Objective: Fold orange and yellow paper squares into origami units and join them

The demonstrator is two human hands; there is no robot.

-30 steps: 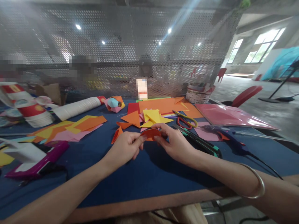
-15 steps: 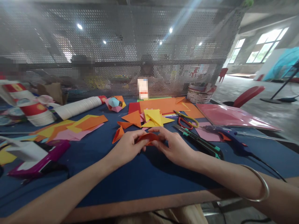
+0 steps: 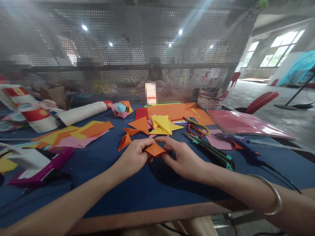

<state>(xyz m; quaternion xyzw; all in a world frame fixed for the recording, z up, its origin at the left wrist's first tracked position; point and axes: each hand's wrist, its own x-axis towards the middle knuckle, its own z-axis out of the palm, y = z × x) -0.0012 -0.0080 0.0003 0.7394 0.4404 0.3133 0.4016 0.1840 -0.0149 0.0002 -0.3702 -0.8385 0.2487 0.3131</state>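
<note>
A folded orange paper piece [image 3: 155, 150] is held between my two hands above the blue table, its diamond-shaped face turned up. My left hand [image 3: 137, 153] pinches its left corner with thumb and fingers. On the other side my right hand [image 3: 181, 157] grips the right corner, index finger reaching along the back edge. Just behind my left hand stands a folded orange cone-like piece [image 3: 125, 141]. Beyond it lie flat orange folded pieces [image 3: 139, 125] and a pile of yellow folded paper [image 3: 161, 124].
Scissors [image 3: 195, 127], a box cutter [image 3: 210, 150] and a blue glue gun [image 3: 242, 147] lie on the right. Paper strips [image 3: 73, 134], stacked cups [image 3: 85, 113] and a purple-and-white device [image 3: 40, 164] are on the left. A woven basket [image 3: 212, 98] stands at the back.
The orange piece has turned from a curved, edge-on view to a flat diamond face. My right fingers have shifted left along its back, and my right thumb has moved slightly lower.
</note>
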